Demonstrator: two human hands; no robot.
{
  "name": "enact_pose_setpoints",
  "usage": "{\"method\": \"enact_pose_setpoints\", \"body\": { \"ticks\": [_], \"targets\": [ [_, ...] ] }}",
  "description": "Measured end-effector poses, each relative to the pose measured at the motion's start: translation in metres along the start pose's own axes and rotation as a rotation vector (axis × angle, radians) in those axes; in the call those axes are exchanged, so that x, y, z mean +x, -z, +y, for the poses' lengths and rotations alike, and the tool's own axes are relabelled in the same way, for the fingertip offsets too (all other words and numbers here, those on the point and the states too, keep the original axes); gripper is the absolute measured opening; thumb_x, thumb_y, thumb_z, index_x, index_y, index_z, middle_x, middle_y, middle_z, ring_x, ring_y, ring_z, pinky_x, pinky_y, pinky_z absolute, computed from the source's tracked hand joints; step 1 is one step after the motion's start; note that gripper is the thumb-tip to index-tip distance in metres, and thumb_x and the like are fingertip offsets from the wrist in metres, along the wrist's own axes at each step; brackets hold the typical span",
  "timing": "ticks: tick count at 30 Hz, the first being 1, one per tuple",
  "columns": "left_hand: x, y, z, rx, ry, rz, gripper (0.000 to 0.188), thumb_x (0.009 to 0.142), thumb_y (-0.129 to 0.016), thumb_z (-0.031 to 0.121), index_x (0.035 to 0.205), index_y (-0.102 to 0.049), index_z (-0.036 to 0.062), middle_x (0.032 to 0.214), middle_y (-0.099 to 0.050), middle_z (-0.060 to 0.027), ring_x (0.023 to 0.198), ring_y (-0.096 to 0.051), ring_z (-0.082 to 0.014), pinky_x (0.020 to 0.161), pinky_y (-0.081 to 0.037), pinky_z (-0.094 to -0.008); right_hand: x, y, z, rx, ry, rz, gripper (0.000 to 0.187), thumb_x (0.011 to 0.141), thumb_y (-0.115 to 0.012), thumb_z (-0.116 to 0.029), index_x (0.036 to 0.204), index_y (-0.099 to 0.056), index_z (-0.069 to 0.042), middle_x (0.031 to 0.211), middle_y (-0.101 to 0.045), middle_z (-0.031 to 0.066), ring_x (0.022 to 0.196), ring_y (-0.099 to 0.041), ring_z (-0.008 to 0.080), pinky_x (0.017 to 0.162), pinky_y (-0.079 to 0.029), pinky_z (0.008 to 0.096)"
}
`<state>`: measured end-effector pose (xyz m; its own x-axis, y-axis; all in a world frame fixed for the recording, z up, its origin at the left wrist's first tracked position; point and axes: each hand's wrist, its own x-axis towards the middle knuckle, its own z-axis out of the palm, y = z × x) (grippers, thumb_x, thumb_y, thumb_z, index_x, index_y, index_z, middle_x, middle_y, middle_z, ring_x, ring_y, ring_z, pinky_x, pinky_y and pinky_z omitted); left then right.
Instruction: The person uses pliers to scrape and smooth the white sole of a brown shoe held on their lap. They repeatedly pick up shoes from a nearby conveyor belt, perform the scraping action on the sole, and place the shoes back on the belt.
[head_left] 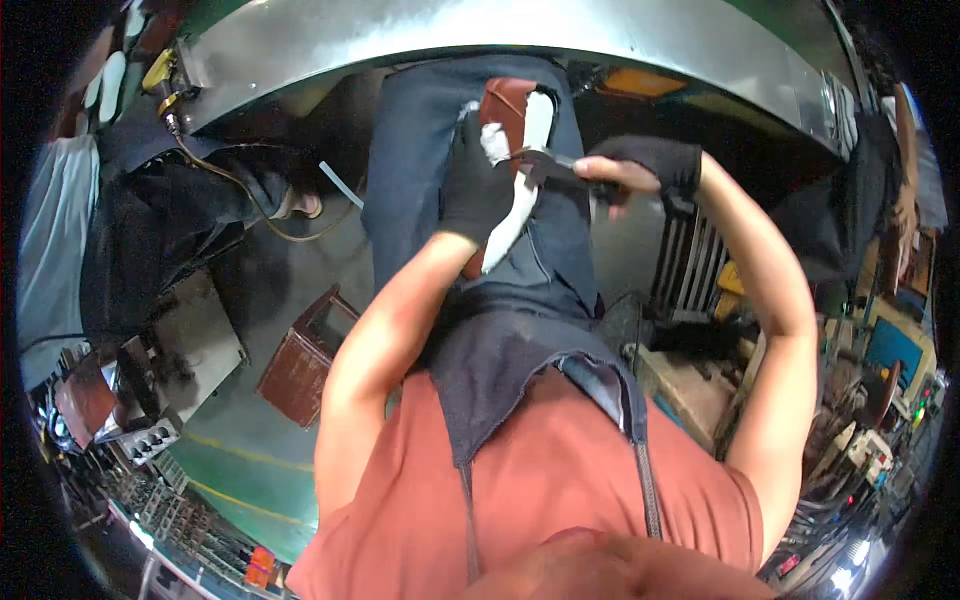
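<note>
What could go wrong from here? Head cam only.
1. Slip: the tool in the right hand works close to the left hand, so a slip might catch the gloved fingers.
2. Shift: the brown shoe lies on the person's lap, held by the left hand with no clamp in view; it could roll under force.
3. Marking: the tool's metal end is at the white underside; too much pressure might scrape it.

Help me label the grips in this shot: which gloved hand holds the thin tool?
The right hand, on the picture's right; it holds the thin tool at the pale sole. The left hand holds the brown shoe instead.
</note>
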<state>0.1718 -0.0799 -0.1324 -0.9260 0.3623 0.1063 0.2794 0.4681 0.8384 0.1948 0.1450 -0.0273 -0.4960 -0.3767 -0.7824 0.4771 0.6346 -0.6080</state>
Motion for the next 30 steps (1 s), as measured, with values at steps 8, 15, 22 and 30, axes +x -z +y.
{"method": "enact_pose_setpoints", "body": {
  "ticks": [8, 15, 22, 30],
  "targets": [
    [0.014, 0.006, -0.012, 0.388, 0.088, -0.309, 0.069, 0.086, -0.051, 0.033, 0.135, -0.024, -0.0076, 0.134, -0.035, -0.0286, 0.12, -0.042, -0.0374, 0.097, -0.038, -0.0424, -0.057, -0.039, -0.107, -0.82, 0.597, 0.582, 0.04, 0.088, -0.052, -0.039, 0.073, -0.059, -0.002, 0.066, -0.057, 0.0199, 0.062, -0.059, 0.0372, 0.055, -0.046, 0.0427],
    [-0.096, 0.019, -0.038, -0.822, 0.469, -0.272, 0.068, 0.081, -0.064, 0.025, 0.133, -0.029, -0.0022, 0.12, -0.05, -0.0183, 0.114, -0.048, -0.026, 0.096, -0.038, -0.0358, -0.004, -0.108, -0.004, -0.204, 0.444, 0.43, 0.036, 0.093, -0.046, -0.035, 0.094, -0.057, -0.001, 0.082, -0.058, 0.014, 0.072, -0.056, 0.0269, 0.067, -0.045, 0.0357],
    [-0.136, 0.036, 0.016, -0.136, 0.296, -0.128, 0.051, 0.081, -0.063, 0.023, 0.117, -0.036, -0.0016, 0.101, -0.057, -0.0163, 0.095, -0.057, -0.0286, 0.082, -0.044, -0.0389, -0.01, -0.121, 0.021, 0.121, 0.138, 0.062, 0.05, 0.095, -0.04, -0.043, 0.109, -0.057, 0.002, 0.092, -0.06, 0.0049, 0.085, -0.053, 0.0132, 0.079, -0.044, 0.0273],
    [-0.115, 0.032, -0.01, -0.826, 0.491, -0.2, 0.048, 0.081, -0.064, 0.027, 0.116, -0.046, -0.0002, 0.102, -0.059, -0.012, 0.088, -0.059, -0.0222, 0.075, -0.046, -0.0331, 0.019, -0.121, 0.037, -0.495, 0.319, 0.515, 0.041, 0.089, -0.05, -0.04, 0.082, -0.061, -0.001, 0.075, -0.06, 0.0226, 0.065, -0.059, 0.0407, 0.056, -0.045, 0.0448]
  ]
}}
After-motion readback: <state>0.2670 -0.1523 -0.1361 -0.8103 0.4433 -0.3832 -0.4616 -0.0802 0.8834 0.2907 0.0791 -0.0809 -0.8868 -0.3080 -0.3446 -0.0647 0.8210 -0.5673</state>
